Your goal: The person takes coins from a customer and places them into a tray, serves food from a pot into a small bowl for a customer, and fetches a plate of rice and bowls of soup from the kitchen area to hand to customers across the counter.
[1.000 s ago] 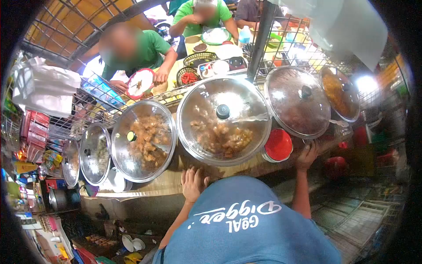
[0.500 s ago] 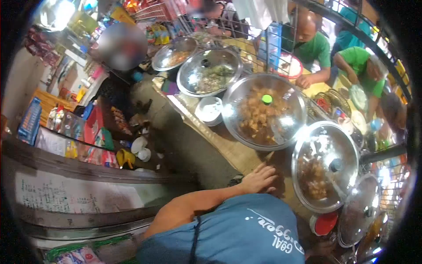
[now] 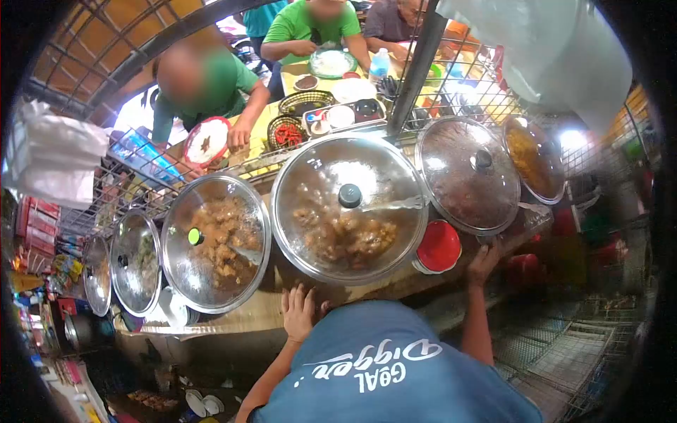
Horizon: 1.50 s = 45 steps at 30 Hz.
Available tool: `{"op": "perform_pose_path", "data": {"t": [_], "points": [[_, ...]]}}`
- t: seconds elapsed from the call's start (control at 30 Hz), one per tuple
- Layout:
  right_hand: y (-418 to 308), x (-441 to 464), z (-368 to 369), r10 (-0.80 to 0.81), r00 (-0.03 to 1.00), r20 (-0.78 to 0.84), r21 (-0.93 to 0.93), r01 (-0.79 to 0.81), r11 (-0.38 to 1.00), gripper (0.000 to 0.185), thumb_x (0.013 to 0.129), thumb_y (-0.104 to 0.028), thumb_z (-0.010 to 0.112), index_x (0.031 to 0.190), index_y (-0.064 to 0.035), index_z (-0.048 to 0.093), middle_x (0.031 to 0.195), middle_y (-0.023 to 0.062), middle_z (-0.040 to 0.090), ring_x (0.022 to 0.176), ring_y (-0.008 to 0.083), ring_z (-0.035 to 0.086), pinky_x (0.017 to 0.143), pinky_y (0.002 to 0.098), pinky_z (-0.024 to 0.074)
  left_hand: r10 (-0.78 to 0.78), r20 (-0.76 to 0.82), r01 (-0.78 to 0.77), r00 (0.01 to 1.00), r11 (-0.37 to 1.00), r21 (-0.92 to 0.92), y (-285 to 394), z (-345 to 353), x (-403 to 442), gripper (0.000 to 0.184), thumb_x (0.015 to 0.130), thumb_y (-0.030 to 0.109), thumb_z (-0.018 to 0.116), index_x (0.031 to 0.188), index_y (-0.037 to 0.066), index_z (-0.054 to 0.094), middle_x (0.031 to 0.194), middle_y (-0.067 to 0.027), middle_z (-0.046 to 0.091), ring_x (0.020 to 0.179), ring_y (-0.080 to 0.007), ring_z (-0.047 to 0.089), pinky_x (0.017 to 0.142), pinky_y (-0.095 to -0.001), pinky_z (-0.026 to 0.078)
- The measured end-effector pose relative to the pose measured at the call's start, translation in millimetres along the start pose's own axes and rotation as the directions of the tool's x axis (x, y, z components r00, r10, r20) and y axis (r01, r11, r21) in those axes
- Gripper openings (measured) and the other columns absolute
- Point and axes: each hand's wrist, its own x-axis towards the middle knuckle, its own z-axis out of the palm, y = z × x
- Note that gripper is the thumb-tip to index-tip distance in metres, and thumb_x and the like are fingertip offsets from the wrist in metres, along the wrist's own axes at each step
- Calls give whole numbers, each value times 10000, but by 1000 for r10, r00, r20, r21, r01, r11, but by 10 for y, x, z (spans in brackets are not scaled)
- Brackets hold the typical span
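My left hand [image 3: 300,310] rests on the wooden counter's front edge, fingers stretched out and holding nothing. It is nearest to a large pan under a clear lid [image 3: 331,247], with browned chunks of food and a spoon inside. At the counter edge on the other side is my right hand [image 3: 484,262], its fingers extended and apparently empty. Just beyond it stands a pan of dark food under a glass lid [image 3: 469,180]. Between my hands sits a red-lined bowl [image 3: 438,247]. Left of the large pan is a lidded pan with a green knob [image 3: 218,240].
More lidded pans [image 3: 135,264] line the left end, and another [image 3: 534,158] stands far right. A wire grille [image 3: 462,95] separates the counter from a yellow table with a basket of red chillies [image 3: 288,134]. People in green shirts [image 3: 211,88] sit there with plates. White bags [image 3: 56,151] hang nearby.
My view has swung to the right, so the pans now run across the middle. My right hand has come into clearer view; my left hand stays on the counter edge.
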Motion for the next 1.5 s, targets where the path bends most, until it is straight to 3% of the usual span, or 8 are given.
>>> {"op": "perform_pose_path", "data": {"t": [0.13, 0.23, 0.3, 0.37, 0.63, 0.83, 0.93, 1.5], "points": [[323, -72, 132, -62, 997, -55, -56, 59, 997, 486, 972, -325, 393, 1254, 57, 500, 1329, 266, 471, 1271, 439, 398, 1075, 530, 274, -45, 40, 46, 998, 999, -24, -30, 18, 14, 444, 829, 378, 654, 1162, 89, 608, 1255, -175, 527, 1225, -341, 466, 1060, -529, 290], [320, -80, 145, -43, 999, -4, -95, 43, 995, 492, 969, -327, 394, 1268, 50, 496, 1346, 263, 462, 1285, 434, 387, 1080, 521, 272, -64, 54, 65, 996, 998, -17, -56, 52, -35, 452, 830, 388, 652, 1171, 95, 606, 1254, -173, 526, 1236, -340, 461, 1062, -532, 288], [144, -63, 78, 55, 998, 36, -58, -53, 997, 497, 966, -334, 399, 1278, 42, 496, 1354, 259, 460, 1294, 424, 384, 1085, 519, 269, -74, 59, 74, 996, 997, 1, -98, 94, -69, 453, 828, 389, 653, 1173, 99, 606, 1253, -170, 525, 1240, -338, 460, 1063, -535, 285], [82, -36, 82, 55, 997, 46, -58, -52, 997, 500, 965, -332, 403, 1283, 44, 491, 1356, 261, 459, 1291, 424, 388, 1086, 516, 269, -22, 21, 22, 1000, 1000, 19, -129, 137, -82, 450, 819, 393, 667, 1164, 110, 609, 1244, -163, 528, 1241, -336, 462, 1061, -540, 289], [55, -58, -2, 108, 992, 71, -28, -106, 994, 519, 969, -333, 402, 1283, 76, 465, 1338, 294, 459, 1267, 432, 413, 1084, 497, 274, -58, 7, 58, 998, 998, -14, -11, 16, 12, 462, 809, 408, 678, 1164, 119, 611, 1228, -156, 536, 1240, -329, 466, 1081, -539, 283], [357, -76, 174, -4, 999, -39, -97, 0, 995, 524, 970, -340, 397, 1287, 73, 459, 1325, 287, 471, 1258, 433, 421, 1075, 500, 285, -77, 49, 78, 996, 996, -32, -48, 46, -13, 467, 826, 428, 652, 1167, 112, 607, 1236, -158, 536, 1254, -333, 454, 1087, -544, 268], [55, -28, 75, 54, 998, -24, 8, -54, 999, 524, 972, -351, 402, 1292, 60, 462, 1324, 276, 474, 1252, 432, 424, 1071, 503, 288, -78, 66, 80, 995, 997, -24, -51, 37, 0, 474, 835, 435, 637, 1178, 110, 601, 1254, -156, 526, 1264, -332, 444, 1078, -541, 273], [124, -41, 54, -18, 1000, -4, -34, 18, 999, 491, 975, -321, 399, 1298, 44, 464, 1309, 240, 489, 1239, 408, 429, 1067, 492, 285, -71, 9, 72, 997, 997, -8, -21, 25, 4, 481, 815, 425, 659, 1163, 98, 610, 1222, -159, 536, 1244, -337, 459, 1062, -546, 290]]}}
